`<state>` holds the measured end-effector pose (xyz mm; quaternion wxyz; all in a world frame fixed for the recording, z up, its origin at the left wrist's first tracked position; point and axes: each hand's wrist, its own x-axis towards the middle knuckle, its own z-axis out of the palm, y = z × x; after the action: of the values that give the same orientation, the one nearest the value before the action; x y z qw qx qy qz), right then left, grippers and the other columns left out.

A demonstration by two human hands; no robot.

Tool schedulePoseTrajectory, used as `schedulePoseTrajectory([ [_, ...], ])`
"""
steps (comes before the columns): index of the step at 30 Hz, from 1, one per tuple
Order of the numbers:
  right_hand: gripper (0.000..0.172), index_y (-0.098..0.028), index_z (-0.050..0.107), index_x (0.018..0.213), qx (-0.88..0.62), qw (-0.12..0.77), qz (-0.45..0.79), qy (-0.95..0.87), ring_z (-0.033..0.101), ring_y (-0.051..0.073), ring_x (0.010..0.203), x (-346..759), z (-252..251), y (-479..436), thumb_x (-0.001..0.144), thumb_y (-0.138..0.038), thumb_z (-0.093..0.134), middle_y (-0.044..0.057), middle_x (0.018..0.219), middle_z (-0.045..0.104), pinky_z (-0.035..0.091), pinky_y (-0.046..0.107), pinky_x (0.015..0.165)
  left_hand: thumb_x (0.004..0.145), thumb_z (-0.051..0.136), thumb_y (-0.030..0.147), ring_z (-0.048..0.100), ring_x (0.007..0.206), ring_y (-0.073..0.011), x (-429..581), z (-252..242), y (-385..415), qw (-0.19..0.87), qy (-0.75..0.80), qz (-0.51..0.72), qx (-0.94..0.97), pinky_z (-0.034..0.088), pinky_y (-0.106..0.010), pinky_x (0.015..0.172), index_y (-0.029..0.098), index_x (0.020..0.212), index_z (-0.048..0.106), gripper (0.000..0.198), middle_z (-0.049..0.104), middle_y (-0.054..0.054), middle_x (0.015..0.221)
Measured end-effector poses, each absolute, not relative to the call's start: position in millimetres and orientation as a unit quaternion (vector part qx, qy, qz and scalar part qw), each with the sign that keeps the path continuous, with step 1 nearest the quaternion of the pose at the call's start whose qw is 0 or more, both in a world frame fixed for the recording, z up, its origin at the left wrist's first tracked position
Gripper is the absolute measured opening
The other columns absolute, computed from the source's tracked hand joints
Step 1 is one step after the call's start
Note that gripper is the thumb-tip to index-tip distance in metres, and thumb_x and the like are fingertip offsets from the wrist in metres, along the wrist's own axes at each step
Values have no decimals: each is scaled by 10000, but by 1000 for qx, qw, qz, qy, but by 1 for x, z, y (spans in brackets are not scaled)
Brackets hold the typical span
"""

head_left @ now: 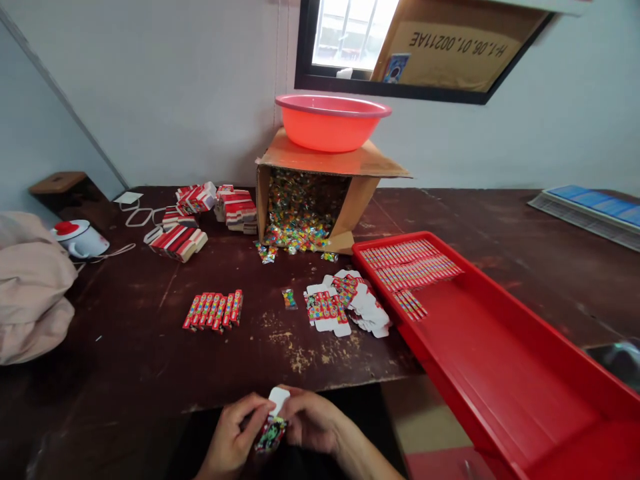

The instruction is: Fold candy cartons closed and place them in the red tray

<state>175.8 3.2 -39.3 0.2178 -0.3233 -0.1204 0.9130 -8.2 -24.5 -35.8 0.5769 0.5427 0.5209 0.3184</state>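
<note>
My left hand (237, 430) and my right hand (313, 420) are together at the table's front edge, both with closed fingers on one small printed carton (271, 433). Its white flap stands up between them. Beyond them on the table lies a single wrapped candy (289, 299). To its left is a row of several small red boxes (214, 311). Right of the candy are flat, unfolded printed cartons (327, 307), some with the white side up. An open cardboard box (367, 200) on its side spills many wrapped candies (300, 233).
A long red tray (490, 360) holding rows of small boxes (420, 272) runs along the right. A pink basin (333, 127) tops the cardboard box. Bundled cartons (179, 241), a white mug (83, 240) and beige cloth (33, 287) are at the left.
</note>
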Motion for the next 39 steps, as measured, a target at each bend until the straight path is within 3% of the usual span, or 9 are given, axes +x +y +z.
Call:
schedulePoseTrajectory([
  [4,340,-148,635,842,-399,227,832,-310,527,111,553,162,-35,-6,520,-168,741,-17,685,596,429,231,552,725,678,388,539,610,-122,-9,-47,-33,650,516,381,406,405,-206,580,219,1222,489,558,599,19,711],
  [7,221,-149,674,723,-434,323,678,-497,529,126,670,155,-26,-13,753,-368,684,6,703,587,424,249,665,667,670,322,487,552,-100,-9,-54,-33,719,502,390,280,350,-199,525,219,1309,352,723,561,44,696],
  [10,541,-143,654,563,-429,348,617,-560,521,133,651,150,-22,-15,899,-532,487,23,634,559,414,256,660,635,613,253,545,623,-133,-13,-51,-31,777,469,365,207,392,-231,599,183,1270,422,667,598,14,714],
  [15,390,-191,770,845,-426,308,634,-567,599,171,714,138,-29,-2,810,-551,623,55,774,671,458,265,666,747,548,336,622,778,-211,-27,-29,-26,824,427,319,192,439,-309,740,109,1101,616,426,675,-100,869],
  [21,281,-260,700,1101,-318,275,547,-724,596,196,922,142,-15,3,950,-358,485,69,1025,678,450,319,837,652,749,328,614,898,-212,-50,-26,-37,807,415,319,275,421,-300,840,147,1105,656,497,683,-95,982],
  [25,290,-276,646,1181,-280,247,502,-780,530,214,1027,143,-13,-5,939,-262,485,75,1134,624,412,367,913,700,722,316,581,1047,-227,-50,-33,-45,805,411,334,268,407,-322,923,187,1211,599,542,650,-92,1124],
  [29,468,-281,514,1302,-347,356,624,-603,493,217,1143,129,-42,-16,854,-349,629,74,1266,519,416,364,956,733,697,340,599,1009,-235,-40,-29,-30,759,441,407,253,458,-333,854,221,1282,516,590,630,-106,1150],
  [34,433,-165,606,1031,-350,330,754,-448,552,121,599,134,-54,5,770,-501,685,12,773,618,477,242,576,751,684,326,602,895,-190,-44,-7,12,606,524,479,358,473,-284,793,181,1169,557,460,627,-88,1083],
  [39,267,-181,633,1060,-423,336,501,-676,608,173,872,168,-17,91,934,-373,496,45,958,659,487,303,803,698,740,311,605,873,-192,-42,-5,37,638,475,318,517,478,-288,804,137,1022,631,383,662,-61,913],
])
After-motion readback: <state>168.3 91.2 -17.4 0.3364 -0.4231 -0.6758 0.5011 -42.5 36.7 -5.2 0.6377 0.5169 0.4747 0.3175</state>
